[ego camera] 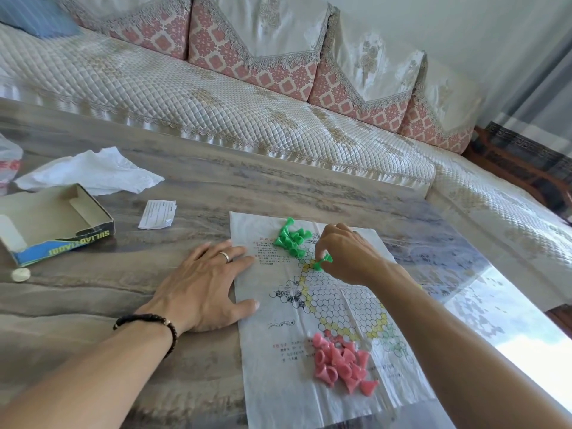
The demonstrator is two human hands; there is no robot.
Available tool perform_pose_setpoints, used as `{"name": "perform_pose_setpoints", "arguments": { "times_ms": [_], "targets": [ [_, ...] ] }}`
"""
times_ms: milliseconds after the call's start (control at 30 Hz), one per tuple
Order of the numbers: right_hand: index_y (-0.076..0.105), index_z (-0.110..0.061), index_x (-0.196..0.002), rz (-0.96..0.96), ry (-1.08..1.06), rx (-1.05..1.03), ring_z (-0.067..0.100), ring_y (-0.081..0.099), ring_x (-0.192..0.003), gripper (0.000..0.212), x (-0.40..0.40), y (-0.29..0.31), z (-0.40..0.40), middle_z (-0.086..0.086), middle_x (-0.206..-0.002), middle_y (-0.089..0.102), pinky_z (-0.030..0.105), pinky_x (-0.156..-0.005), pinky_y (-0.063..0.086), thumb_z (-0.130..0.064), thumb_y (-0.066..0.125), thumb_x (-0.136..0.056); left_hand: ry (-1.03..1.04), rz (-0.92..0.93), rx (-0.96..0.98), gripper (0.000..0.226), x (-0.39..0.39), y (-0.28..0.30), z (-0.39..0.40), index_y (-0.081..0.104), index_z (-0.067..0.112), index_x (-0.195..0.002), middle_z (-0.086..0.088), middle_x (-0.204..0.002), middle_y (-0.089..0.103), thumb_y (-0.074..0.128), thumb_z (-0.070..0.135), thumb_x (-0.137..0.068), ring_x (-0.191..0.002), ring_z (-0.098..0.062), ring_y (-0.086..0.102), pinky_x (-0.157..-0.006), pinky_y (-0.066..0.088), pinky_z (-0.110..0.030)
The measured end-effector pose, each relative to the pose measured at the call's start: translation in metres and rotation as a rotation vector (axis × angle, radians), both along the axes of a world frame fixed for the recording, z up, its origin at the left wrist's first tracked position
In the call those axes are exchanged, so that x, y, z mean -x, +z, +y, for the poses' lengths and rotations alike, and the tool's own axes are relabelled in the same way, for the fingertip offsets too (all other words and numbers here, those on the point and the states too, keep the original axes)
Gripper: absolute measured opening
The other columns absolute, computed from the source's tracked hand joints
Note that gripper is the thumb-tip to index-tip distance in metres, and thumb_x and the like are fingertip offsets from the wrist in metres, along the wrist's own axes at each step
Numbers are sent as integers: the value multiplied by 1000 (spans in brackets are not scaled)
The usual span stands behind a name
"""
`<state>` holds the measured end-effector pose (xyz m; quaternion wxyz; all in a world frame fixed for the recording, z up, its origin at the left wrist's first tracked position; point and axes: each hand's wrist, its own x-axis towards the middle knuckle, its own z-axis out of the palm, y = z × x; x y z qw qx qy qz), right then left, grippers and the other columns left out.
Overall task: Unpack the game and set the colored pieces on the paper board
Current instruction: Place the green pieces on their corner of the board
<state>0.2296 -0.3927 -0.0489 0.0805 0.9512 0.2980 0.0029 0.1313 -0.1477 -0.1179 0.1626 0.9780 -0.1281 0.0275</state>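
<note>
Nearest me, a heap of pink pieces (343,365) lies loose on the near part of the paper board (278,382), beside the printed green corner of the star grid. The board is spread flat on the grey marble-look table (93,305), creased and slightly glossy.

My left hand (205,284) lies flat with fingers spread and straight, palm down on the table, fingertips and thumb overlapping the board's left edge; it holds nothing. I see a ring (225,256) on one finger and a dark bead bracelet (148,326) at the wrist.

Past it, my right hand (346,257) is over the middle of the board, fingers curled, pinching a single green piece (323,263) tilted at the yellow circles near the upper point of the star. Just beyond, a cluster of green pieces (292,238) lies jumbled on the board's far end, near the red printed text.

To the left sits the open game box (62,224), with a small white disc (20,275) before it. A folded instruction slip (158,213) lies between box and board. Farther off are a crumpled white plastic bag (93,173) and, beyond the table, a quilted sofa (216,97) with pink patterned cushions (247,48).
</note>
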Motion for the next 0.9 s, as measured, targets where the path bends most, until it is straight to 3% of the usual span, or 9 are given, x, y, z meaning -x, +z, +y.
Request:
{"name": "perform_pose_setpoints", "arguments": {
  "times_ms": [300,467,600,800,900],
  "targets": [
    [65,-29,-107,16,-48,-51,14,43,-111,22,-2,1,1,-6,-117,56,35,-97,38,-35,66,-87,6,-5,22,96,0,0,-1,23,35,-149,14,-158,14,23,80,-64,-146,-6,0,-119,-3,-32],
    [66,-23,-106,13,-72,-232,11,59,-96,22,-7,3,17,-8,-102,67,41,-93,48,-34,66,-87,3,-3,13,89,1,0,-1,20,35,-150,16,-159,11,29,77,-71,-146,-6,-1,-119,-5,-30],
    [65,-26,-105,41,-98,-133,12,60,-94,30,-8,-6,36,-11,-99,68,39,-94,41,-43,72,-80,3,-5,19,89,1,0,0,20,35,-149,15,-159,12,30,77,-72,-146,-6,-1,-119,-4,-31],
    [67,-21,-100,89,-115,-253,17,64,-83,22,-12,-18,45,-1,-94,69,38,-78,57,-12,70,-79,7,-7,23,86,2,2,-1,21,35,-149,15,-158,13,35,75,-73,-146,-6,0,-119,-3,-32],
    [68,-15,-102,67,-93,-255,18,64,-86,25,-10,-13,43,1,-98,68,37,-79,57,-4,64,-80,7,-4,14,86,2,3,-1,21,35,-149,15,-159,12,35,74,-74,-146,-6,0,-119,-3,-32]
  ]
}}
